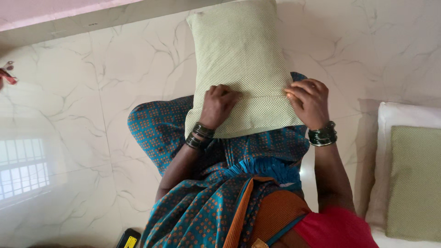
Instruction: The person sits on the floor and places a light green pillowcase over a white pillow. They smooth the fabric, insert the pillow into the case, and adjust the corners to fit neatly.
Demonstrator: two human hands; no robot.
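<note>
Below, in the head view, a pale green pillow is lying across the person's lap, over blue patterned cloth with orange dots. Its long axis is running away from the body, with the far short end pointing toward the wall edge at the top and the near end resting against the thighs. The left hand is curling its fingers into the cover at a seam line near the lower left part, bunching the fabric in a closed pinch. The right hand is gripping the same seam at the pillow's right edge, fingers folded tight on the cloth. Dark bangles are sitting on both wrists. A second green cushion is lying on a white pillow to the right, well apart, on the marble floor.
</note>
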